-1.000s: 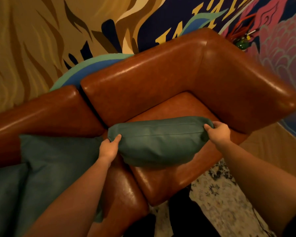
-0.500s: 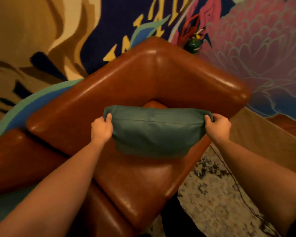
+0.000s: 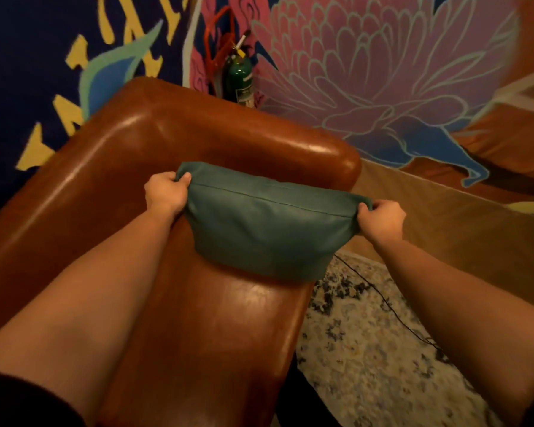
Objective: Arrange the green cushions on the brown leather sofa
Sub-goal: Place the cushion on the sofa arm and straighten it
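Note:
A green cushion (image 3: 269, 223) stands on edge on the seat at the end of the brown leather sofa (image 3: 130, 143), next to the armrest. My left hand (image 3: 165, 192) grips its upper left corner. My right hand (image 3: 383, 218) pinches its upper right corner. The cushion's lower edge rests on the seat and overhangs the seat's front edge slightly. The other green cushions are out of view.
A green fire extinguisher (image 3: 239, 77) stands in the corner behind the sofa against a painted mural wall. A patterned rug (image 3: 367, 349) with a black cable (image 3: 389, 306) across it lies to the right of the sofa. A wooden ledge runs along the right wall.
Both hands carried the cushion rightward to the sofa's end by the armrest. The view swung right, so the other cushions on the left left the frame.

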